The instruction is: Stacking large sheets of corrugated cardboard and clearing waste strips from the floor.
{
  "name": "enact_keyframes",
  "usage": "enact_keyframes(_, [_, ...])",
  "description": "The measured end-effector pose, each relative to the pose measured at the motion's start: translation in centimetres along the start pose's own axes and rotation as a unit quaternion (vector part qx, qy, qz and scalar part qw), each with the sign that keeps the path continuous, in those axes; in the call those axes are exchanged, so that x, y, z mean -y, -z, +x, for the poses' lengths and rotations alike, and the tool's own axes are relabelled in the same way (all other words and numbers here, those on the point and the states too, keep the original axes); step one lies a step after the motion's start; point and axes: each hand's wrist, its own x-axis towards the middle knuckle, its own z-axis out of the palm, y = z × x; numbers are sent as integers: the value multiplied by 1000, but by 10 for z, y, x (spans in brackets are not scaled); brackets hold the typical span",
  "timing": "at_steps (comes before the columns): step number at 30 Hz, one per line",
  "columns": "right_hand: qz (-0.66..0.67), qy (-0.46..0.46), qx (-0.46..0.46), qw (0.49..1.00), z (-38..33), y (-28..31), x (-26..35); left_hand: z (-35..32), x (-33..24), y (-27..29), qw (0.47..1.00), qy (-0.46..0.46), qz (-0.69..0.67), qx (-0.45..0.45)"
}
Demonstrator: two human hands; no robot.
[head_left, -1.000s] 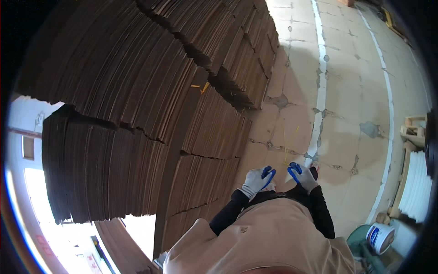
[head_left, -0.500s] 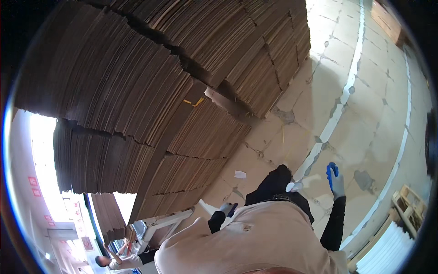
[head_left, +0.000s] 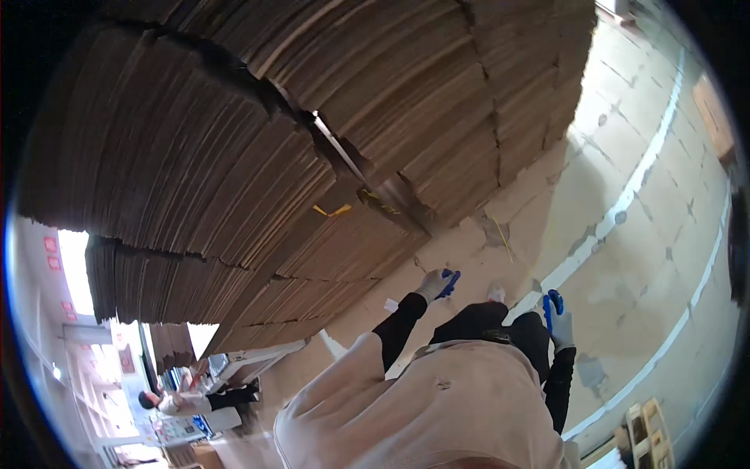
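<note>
My left hand (head_left: 437,283), in a white glove with blue fingers, is stretched forward over the concrete floor near the foot of a tall stack of flat brown cardboard sheets (head_left: 312,141). It holds nothing and touches nothing. Gloved the same way, my right hand (head_left: 556,316) hangs empty beside my dark trouser leg, fingers loosely apart. A yellow strap end (head_left: 332,210) sticks out of the stack above the left hand. My beige top fills the lower middle of the view.
White lines (head_left: 617,211) run along the cracked concrete floor on the right. A small white scrap (head_left: 391,305) lies near the stack's foot. Another person (head_left: 176,400) works at a table in the lower left. A wooden pallet (head_left: 644,426) sits at the lower right.
The view has swung left along the stack. My hands, together in front a second ago, are now apart: the left reaches forward, the right has dropped to my side.
</note>
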Motion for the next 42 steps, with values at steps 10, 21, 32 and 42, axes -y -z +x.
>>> enact_keyframes(10, [-32,46,156,986,142,20,40,-32,67,-7,972,52,-164,-159])
enact_keyframes(21, [-116,111,385,909,198,8,76,-217,184,-261,774,287,-466,-317])
enact_keyframes(32, [-314,151,491,799,163,63,49,-280,129,-428,828,345,-330,-294])
enact_keyframes(42, [-362,178,453,795,91,63,44,-250,244,-401,920,163,-215,-285])
